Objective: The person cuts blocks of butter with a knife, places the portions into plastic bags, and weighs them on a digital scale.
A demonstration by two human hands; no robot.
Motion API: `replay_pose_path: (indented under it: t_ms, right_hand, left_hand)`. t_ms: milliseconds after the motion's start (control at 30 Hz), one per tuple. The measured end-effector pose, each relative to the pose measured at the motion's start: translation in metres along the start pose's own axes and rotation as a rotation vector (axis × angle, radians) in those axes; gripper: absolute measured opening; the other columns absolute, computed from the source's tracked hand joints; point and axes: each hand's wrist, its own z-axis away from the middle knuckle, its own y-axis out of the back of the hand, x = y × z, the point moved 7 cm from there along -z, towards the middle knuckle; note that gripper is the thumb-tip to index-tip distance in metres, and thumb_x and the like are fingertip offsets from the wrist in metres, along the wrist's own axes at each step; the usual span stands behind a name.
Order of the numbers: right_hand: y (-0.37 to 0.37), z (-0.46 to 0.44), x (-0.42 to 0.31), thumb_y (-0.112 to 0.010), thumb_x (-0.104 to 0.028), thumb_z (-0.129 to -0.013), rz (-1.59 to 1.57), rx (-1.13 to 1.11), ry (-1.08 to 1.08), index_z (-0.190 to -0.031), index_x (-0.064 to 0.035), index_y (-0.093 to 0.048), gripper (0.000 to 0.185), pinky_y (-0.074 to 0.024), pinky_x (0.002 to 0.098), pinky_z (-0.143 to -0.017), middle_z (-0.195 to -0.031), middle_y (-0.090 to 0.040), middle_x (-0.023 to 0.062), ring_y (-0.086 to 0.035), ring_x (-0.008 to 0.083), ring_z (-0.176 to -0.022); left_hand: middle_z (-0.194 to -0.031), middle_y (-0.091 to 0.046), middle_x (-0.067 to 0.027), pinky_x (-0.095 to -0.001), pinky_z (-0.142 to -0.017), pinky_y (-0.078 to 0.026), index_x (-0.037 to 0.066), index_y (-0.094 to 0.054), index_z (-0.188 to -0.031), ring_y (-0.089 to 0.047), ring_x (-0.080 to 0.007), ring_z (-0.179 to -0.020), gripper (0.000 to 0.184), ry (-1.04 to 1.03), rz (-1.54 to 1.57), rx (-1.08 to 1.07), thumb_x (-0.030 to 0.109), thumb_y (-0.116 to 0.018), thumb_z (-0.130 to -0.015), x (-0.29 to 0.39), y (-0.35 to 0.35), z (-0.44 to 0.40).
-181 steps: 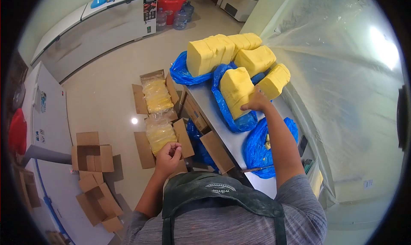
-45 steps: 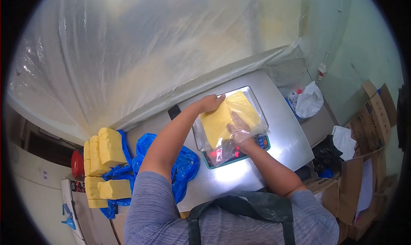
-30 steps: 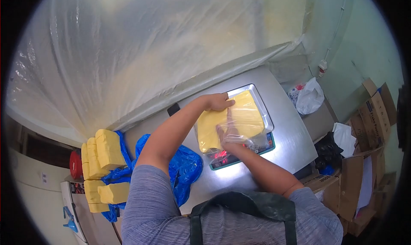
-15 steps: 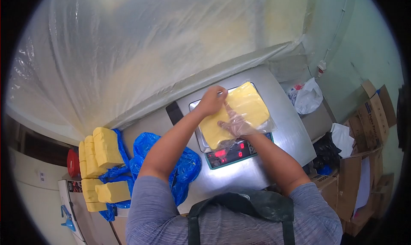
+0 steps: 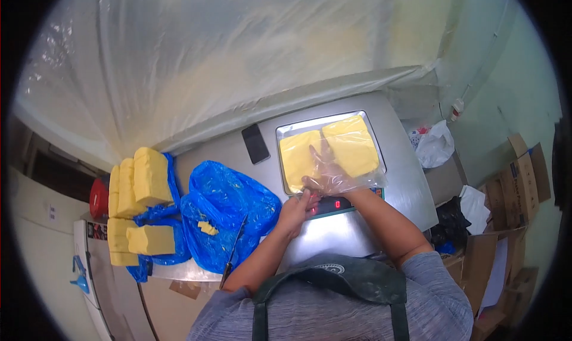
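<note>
Standing unbagged along the steel table (image 5: 404, 174) are yellow blocks (image 5: 151, 175); on the scale tray (image 5: 314, 125), a clear bag (image 5: 367, 179) already contains two yellow slabs (image 5: 351, 143), its mouth unsealed around the spread right hand (image 5: 328, 173); the left hand (image 5: 296, 210) apparently pinches its edge.

- A grey shirt (image 5: 333, 311), its cloth streaked with fine lighter and darker lines.
- Short sleeves (image 5: 440, 284) in the same streaked grey, ending near the elbows.
- A dark green apron (image 5: 357, 280) over the shirt, its edge curved.
- Two flat straps (image 5: 260, 322), also dark green, one on each side.
- A pale, rounded emblem (image 5: 333, 268) on the apron, too small to read.
- Bare forearms (image 5: 265, 251).
</note>
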Motion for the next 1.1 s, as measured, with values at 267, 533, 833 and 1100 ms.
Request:
replay_pose_path:
  t_ms: [267,533,833,1100]
  right_hand:
    - [-0.001,-0.003,0.01,-0.057,-0.068,-0.084,0.098,-0.227,-0.139,-0.15,0.0002,-0.034,0.098,-0.0086,0.046,-0.121,-0.158,-0.007,0.0342,-0.007,0.046,-0.149]
    - [0.0,0.005,0.005,-0.062,-0.071,-0.077,0.037,-0.241,-0.098,-0.149,0.0014,-0.037,0.105,-0.0085,0.0471,-0.121,-0.158,-0.003,0.0347,-0.005,0.0477,-0.148]
    - [0.007,0.006,-0.001,-0.079,-0.06,-0.067,0.211,-0.336,0.008,-0.152,-0.0074,-0.035,0.109,-0.0106,0.0482,-0.121,-0.16,-0.003,0.0322,-0.005,0.046,-0.149]
    - [0.006,0.005,-0.002,-0.077,-0.058,-0.07,0.138,-0.246,0.008,-0.149,-0.0079,-0.041,0.1,-0.0137,0.0445,-0.122,-0.159,-0.014,0.0304,-0.009,0.0417,-0.15]
  left_hand:
    - [-0.068,-0.058,-0.0025,-0.0273,-0.059,-0.041,0.003,-0.062,-0.085,-0.054,-0.0111,-0.065,0.04,-0.462,-0.501,-0.068,0.037,-0.05,-0.104,-0.004,0.007,-0.005]
    - [-0.104,-0.061,-0.0194,-0.039,-0.081,-0.049,-0.006,-0.04,-0.122,-0.063,-0.0266,-0.092,0.068,-0.596,-0.749,0.353,0.033,-0.078,-0.082,0.002,-0.015,0.041]
    - [-0.122,-0.057,-0.0336,-0.0451,-0.079,-0.053,-0.007,-0.006,-0.148,-0.066,-0.0389,-0.103,0.107,-0.981,-1.104,0.525,0.035,-0.079,-0.08,0.017,-0.038,0.06]
    - [-0.103,-0.065,-0.0287,-0.0498,-0.066,-0.053,0.003,-0.018,-0.152,-0.067,-0.0426,-0.078,0.076,-0.696,-1.204,0.367,0.023,-0.06,-0.093,0.032,-0.03,0.043]
